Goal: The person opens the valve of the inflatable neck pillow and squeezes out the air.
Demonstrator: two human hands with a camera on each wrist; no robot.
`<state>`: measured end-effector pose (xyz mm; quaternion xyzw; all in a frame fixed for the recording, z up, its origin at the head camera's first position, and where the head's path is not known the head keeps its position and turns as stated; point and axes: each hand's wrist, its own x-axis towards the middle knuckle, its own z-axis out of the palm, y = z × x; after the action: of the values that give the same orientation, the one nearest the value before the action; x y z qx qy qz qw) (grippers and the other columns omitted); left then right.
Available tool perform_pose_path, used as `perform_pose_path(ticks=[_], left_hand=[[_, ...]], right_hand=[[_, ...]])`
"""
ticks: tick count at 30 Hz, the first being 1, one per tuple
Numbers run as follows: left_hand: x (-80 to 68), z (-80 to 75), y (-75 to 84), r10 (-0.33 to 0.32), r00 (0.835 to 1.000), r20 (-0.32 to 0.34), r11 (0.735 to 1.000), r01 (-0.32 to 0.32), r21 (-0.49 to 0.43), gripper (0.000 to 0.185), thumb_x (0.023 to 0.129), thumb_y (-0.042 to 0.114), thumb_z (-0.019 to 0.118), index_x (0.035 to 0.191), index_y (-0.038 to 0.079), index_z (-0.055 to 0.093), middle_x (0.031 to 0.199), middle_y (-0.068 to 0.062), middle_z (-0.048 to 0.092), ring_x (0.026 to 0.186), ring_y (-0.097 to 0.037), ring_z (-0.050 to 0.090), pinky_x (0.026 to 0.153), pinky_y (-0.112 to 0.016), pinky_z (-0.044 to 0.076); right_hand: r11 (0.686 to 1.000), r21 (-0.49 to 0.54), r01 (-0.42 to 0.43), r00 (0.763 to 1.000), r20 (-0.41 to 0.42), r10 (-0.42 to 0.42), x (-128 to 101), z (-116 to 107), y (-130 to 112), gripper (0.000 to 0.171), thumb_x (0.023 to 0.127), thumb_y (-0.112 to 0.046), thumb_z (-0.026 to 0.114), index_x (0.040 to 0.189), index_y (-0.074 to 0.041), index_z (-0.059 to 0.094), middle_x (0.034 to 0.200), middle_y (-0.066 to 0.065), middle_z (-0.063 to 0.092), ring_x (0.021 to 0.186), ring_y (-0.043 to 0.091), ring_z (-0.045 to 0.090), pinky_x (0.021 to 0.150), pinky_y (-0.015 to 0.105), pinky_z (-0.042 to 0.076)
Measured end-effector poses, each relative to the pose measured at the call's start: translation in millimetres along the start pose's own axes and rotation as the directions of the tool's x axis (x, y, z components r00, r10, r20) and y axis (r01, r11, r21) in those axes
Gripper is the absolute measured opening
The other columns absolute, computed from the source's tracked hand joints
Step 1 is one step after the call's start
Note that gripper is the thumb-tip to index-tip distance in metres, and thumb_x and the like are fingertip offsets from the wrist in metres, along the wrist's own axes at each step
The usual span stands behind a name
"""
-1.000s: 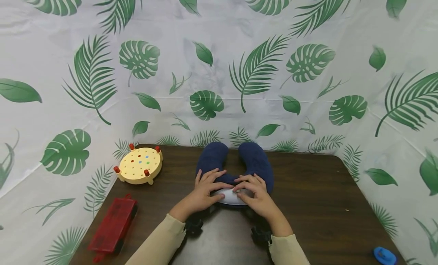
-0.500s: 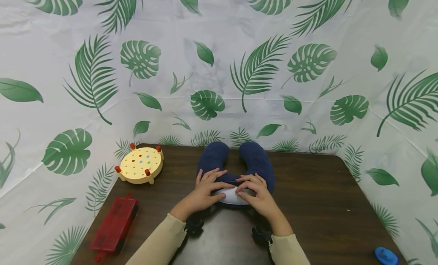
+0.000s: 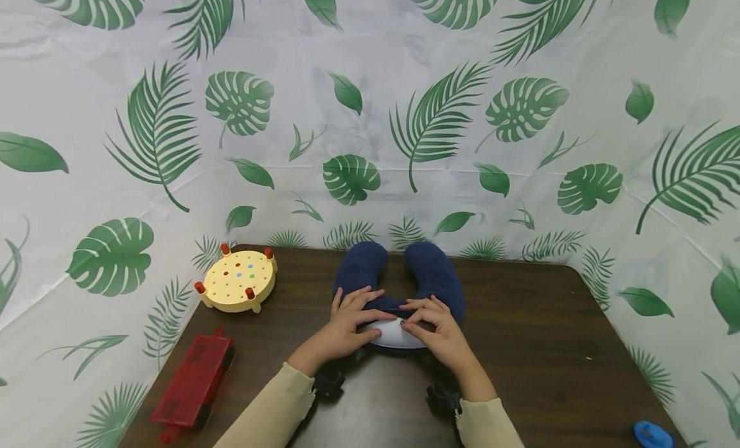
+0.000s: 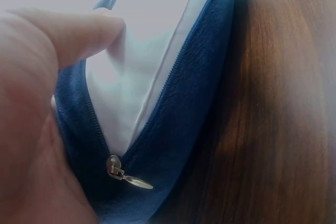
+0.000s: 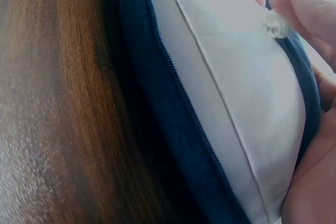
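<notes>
While your two hands rest on it, the dark blue U-shaped neck pillow [image 3: 399, 277] lies in the middle of the dark brown wooden table [image 3: 520, 345], with its two arms pointing to 12 o'clock. Its zip is open at the near side, and the white inner cushion [image 3: 395, 333] bulges out there. Your left hand [image 3: 347, 322] lies on the pillow with fingers spread, and its thumb presses the white cushion [image 4: 136, 66]. The small metal zip pull [image 4: 123, 173] hangs at the end of the zip, near your palm. Your right hand [image 3: 436, 329] pinches a little clear valve [image 5: 274, 24] on the white cushion. At 10 o'clock from the pillow stands a round yellow peg board with red legs [image 3: 238, 279]. At 8 o'clock lies a flat red plastic box [image 3: 193, 384]. At 4 o'clock, by the table edge, sits a small blue thing [image 3: 652, 433]
</notes>
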<state>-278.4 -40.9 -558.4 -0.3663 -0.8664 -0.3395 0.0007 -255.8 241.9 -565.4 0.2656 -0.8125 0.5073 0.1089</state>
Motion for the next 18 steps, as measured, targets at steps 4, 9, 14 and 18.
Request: perform_pose_path(ticks=[4, 9, 14, 18], left_hand=[[0.4, 0.4, -0.6, 0.003, 1.0, -0.005, 1.0, -0.003, -0.01, 0.038, 0.105, 0.032, 0.073, 0.143, 0.039, 0.072, 0.177, -0.005, 0.039, 0.168, -0.034, 0.02, 0.126, -0.077, -0.01], [0.5, 1.0, -2.0, 0.003, 1.0, -0.009, 1.0, -0.003, -0.012, 0.038, 0.105, 0.032, 0.073, 0.143, 0.038, 0.073, 0.176, -0.004, 0.04, 0.168, -0.034, 0.02, 0.126, -0.077, -0.01], [-0.3, 0.1, -0.9, -0.01, 1.0, -0.001, 1.0, 0.01, -0.008, 0.038, 0.105, 0.034, 0.073, 0.143, 0.039, 0.073, 0.177, 0.003, 0.038, 0.168, -0.032, 0.021, 0.127, -0.076, -0.009], [-0.7, -0.7, 0.6, -0.012, 1.0, -0.001, 1.0, 0.012, -0.014, 0.038, 0.105, 0.034, 0.073, 0.143, 0.038, 0.072, 0.176, 0.002, 0.039, 0.168, -0.033, 0.022, 0.127, -0.076, -0.009]], right_hand=[[1.0, 0.01, -0.018, 1.0, -0.011, 0.018, -0.8, -1.0, 2.1, 0.019, 0.1, -0.009, 0.077, 0.089, -0.024, 0.074, 0.129, 0.005, 0.08, 0.137, 0.035, 0.065, 0.129, 0.074, 0.011], [1.0, 0.014, -0.025, 0.999, -0.03, 0.026, 0.4, 1.6, 2.7, 0.018, 0.103, -0.009, 0.074, 0.093, -0.023, 0.071, 0.127, 0.005, 0.08, 0.137, 0.036, 0.066, 0.13, 0.071, 0.011], [1.0, 0.002, -0.022, 0.997, -0.068, 0.022, 1.6, 5.3, 5.0, 0.018, 0.102, -0.009, 0.076, 0.096, -0.022, 0.066, 0.124, 0.003, 0.081, 0.136, 0.035, 0.068, 0.129, 0.07, 0.014], [1.0, -0.011, -0.021, 0.997, -0.077, 0.02, 1.9, 6.2, 6.3, 0.017, 0.101, -0.007, 0.077, 0.105, -0.024, 0.072, 0.124, 0.002, 0.081, 0.135, 0.034, 0.068, 0.129, 0.068, 0.016]])
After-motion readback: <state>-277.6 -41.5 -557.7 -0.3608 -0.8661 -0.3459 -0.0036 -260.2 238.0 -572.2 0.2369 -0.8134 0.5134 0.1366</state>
